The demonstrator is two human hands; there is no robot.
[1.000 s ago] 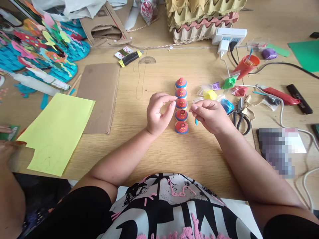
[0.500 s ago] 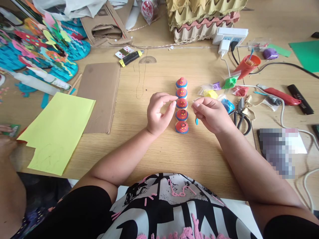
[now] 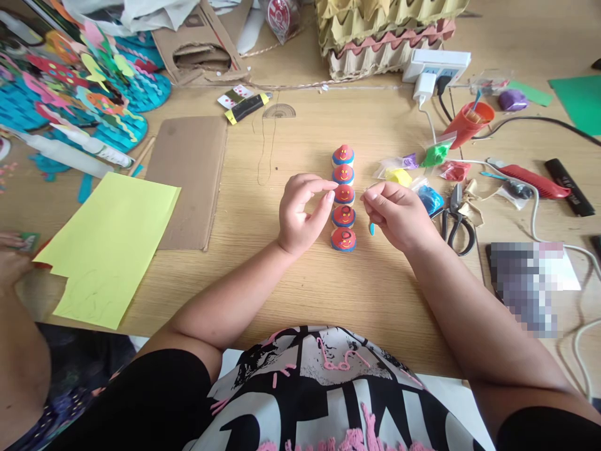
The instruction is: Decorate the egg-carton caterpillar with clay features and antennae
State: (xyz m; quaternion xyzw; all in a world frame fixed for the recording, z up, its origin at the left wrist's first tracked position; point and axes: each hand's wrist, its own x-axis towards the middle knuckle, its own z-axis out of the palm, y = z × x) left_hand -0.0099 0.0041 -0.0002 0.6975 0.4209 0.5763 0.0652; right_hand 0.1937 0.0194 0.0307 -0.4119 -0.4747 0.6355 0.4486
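Observation:
Five-or-so small figures [image 3: 344, 195], several in all, stand in a line on the table, with red tops, blue bands and smiling faces. The two nearest ones have dark curls on top. Left of this row is my left hand [image 3: 303, 216], its thumb and index fingertips slightly apart beside the middle figure, with nothing visible between them. My right hand [image 3: 397, 210], on the row's other side, is closed in a pinch. A small blue clay tool [image 3: 372, 229] sticks out below its curled fingers; anything tiny at the fingertips cannot be made out.
Bags of coloured clay [image 3: 401, 175], scissors [image 3: 457, 219], a red cup [image 3: 472, 122] and a power strip [image 3: 436, 66] lie to the right. Yellow paper [image 3: 113, 244] and cardboard [image 3: 188, 181] are on the left, near another person's hand [image 3: 12, 250]. Egg trays [image 3: 385, 37] stand behind.
The whole view shifts very slightly. Both hands keep almost the same pose beside the row of figures.

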